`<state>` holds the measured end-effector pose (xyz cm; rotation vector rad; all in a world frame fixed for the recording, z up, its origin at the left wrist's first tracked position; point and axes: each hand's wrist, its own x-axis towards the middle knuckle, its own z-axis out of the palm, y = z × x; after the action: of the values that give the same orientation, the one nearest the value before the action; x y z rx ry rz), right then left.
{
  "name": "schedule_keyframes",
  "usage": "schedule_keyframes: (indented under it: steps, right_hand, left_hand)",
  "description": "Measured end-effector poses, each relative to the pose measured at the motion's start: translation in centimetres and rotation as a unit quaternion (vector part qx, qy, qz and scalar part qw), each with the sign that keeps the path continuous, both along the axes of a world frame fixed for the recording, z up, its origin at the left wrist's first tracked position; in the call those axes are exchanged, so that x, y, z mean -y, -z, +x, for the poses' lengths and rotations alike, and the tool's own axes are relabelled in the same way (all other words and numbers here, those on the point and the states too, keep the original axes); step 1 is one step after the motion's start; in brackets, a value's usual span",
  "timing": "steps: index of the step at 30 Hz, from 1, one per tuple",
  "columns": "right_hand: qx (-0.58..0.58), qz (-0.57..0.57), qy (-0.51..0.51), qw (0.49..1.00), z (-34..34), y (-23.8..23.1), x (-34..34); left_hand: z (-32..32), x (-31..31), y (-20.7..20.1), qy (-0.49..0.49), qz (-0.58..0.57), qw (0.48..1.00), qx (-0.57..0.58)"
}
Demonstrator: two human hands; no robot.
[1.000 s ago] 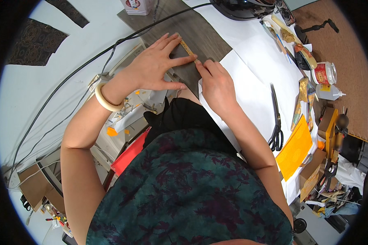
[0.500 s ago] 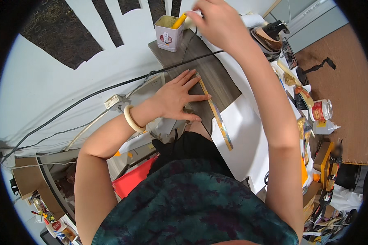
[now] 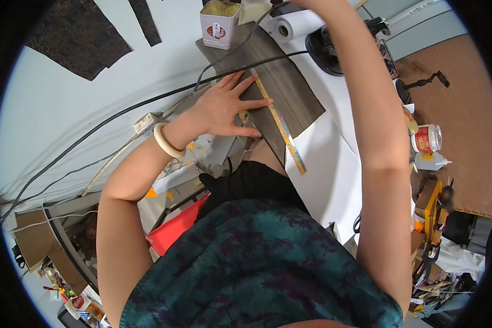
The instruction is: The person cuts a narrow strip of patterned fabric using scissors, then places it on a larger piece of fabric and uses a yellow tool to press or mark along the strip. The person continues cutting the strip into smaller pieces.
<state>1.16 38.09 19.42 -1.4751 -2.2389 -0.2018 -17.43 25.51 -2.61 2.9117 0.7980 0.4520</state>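
My left hand lies with fingers spread, a cream bangle on its wrist. Two fingertips rest on a narrow yellow strip with bluish patches, like a ruler. That strip lies lengthwise on a dark grey-brown wood-grain sheet, its near end reaching over white paper. My right arm stretches far forward; only the base of my right hand shows at the upper edge, its fingers out of view. A pale square tin with a yellowish inside stands at the sheet's far left corner.
A black cable crosses over the sheet's far part. A white roll and a dark iron-like object lie beyond, partly behind my right arm. At right stand a red-labelled jar and a squeeze bottle.
My right hand has moved farther forward, mostly out of view. The yellow stick near it at the tin no longer shows. The iron-like object appears shifted left; my left hand stays on the strip.
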Motion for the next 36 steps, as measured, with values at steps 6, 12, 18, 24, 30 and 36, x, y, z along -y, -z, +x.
schedule_keyframes:
  steps: [6, 12, 18, 24, 30, 36]
  right_hand:
    - [-0.508, 0.095, -0.054, 0.854, 9.4, -2.4, 10.2]
    - [-0.399, -0.06, -0.064, 0.913, 23.2, -3.9, 24.3]
    - [-0.357, -0.154, 0.104, 0.916, 24.0, 5.6, 25.3]
    - [-0.171, -0.184, 0.066, 0.966, 17.1, 13.5, 16.4]
    - [-0.101, -0.184, -0.035, 0.977, 14.1, 14.6, 11.3]
    - [-0.088, -0.21, -0.071, 0.971, 14.1, 15.1, 8.6]
  left_hand:
    - [-0.9, 0.2, 0.5, -0.012, -0.016, 1.0, -0.013]
    - [-0.2, -0.2, 0.3, 0.007, -0.022, 1.0, -0.016]
    - [-0.7, 0.1, 0.9, -0.009, -0.012, 1.0, -0.026]
    - [-0.5, -0.3, 0.2, 0.004, -0.004, 1.0, -0.025]
    - [-0.5, -0.3, -0.3, 0.009, -0.015, 1.0, -0.026]
    - [-0.6, -0.5, -0.2, 0.016, -0.016, 0.999, -0.029]
